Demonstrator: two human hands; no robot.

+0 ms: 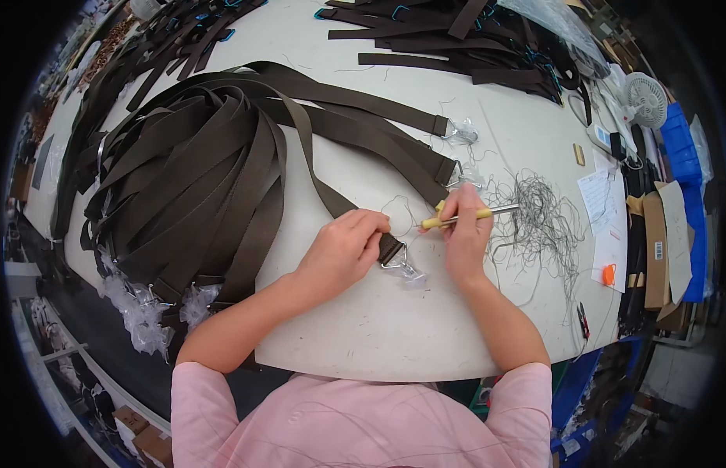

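Observation:
My left hand is closed on the end of a dark brown webbing strap, holding it down on the table. From that end sticks out a metal buckle with a piece of clear plastic around it. In my right hand, just right of the strap end, is a slim pen-like tool with yellow parts and a silver end. Its yellow tip points left toward the strap, apart from it. A loose thread curls on the table between both hands. My fingers partly hide the tool and strap end.
A big heap of looped straps covers the left side; two more strap ends with plastic-wrapped buckles lie ahead. Right of my hand is a tangle of cut threads. Farther right are papers, small red-and-black snips and a white fan.

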